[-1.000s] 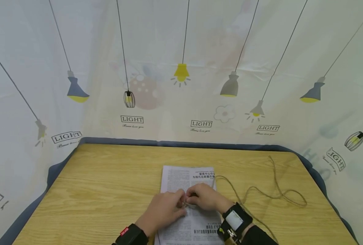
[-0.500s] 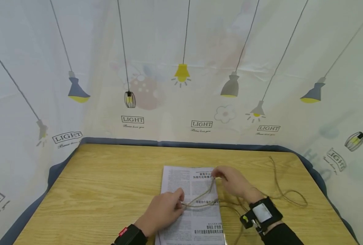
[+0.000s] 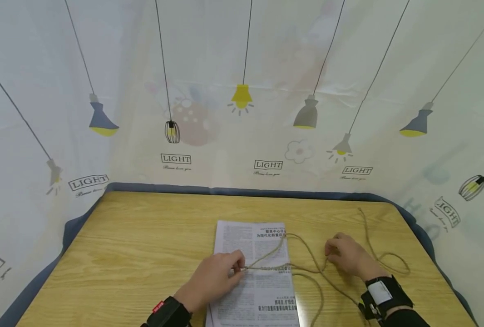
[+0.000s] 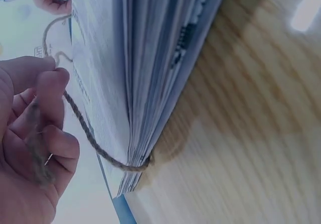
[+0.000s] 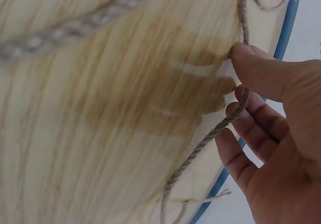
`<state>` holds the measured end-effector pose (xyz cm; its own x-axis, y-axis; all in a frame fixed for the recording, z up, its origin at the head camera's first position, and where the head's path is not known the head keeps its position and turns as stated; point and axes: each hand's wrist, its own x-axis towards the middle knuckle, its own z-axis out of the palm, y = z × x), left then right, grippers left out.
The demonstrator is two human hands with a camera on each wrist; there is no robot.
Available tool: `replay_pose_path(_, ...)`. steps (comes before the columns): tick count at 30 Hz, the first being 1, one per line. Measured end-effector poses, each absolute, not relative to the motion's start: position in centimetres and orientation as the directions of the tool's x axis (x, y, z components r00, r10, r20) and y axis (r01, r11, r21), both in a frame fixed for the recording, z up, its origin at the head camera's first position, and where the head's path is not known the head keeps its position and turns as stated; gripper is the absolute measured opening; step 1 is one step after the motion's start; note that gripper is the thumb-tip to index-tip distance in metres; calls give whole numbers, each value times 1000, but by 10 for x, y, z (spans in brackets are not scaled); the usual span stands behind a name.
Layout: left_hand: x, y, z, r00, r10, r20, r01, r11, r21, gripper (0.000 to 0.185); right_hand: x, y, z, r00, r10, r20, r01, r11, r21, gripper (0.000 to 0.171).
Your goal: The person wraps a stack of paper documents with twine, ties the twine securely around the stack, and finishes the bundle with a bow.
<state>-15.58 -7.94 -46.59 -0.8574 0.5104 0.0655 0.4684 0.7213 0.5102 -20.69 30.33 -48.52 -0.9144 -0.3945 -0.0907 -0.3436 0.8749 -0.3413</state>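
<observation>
Pinching twine, both hands apart, newspaper stack on a wood-grain table, lamp-printed cloth behind.

Newspaper stack on table, rope across stack and onto table rightward, cloth behind.

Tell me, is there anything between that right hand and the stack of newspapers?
Yes: slack twine curves through the gap between the right hand and the right edge of the newspapers. Nothing else visible stands there.
</observation>
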Motion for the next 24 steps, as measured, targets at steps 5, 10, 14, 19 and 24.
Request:
replay_pose_path(5,-156,-87,-465,-863,503,41,439,708,553,9,-210,304,-485,-918,-368,-145,-299,885,-356,10)
replay_pose_path(10,-156,-99,-464,-870,492,-5,376,671,639,9,-209,305,-484,-931,-319,-176,-238,898,-370,10)
replay_pose_path(14,-155,-114,-463,-880,475,-24,346,674,653,10,-205,309,-481,-945,-263,-192,-172,904,-391,7)
replay_pose_path(19,-151,-146,-457,-906,421,-45,299,712,636,9,-200,320,-480,-958,-247,-145,-171,900,-402,6)
replay_pose_path(24,-146,-189,-454,-944,319,-84,207,772,602,12,-196,329,-481,-963,-250,-99,-185,883,-431,7)
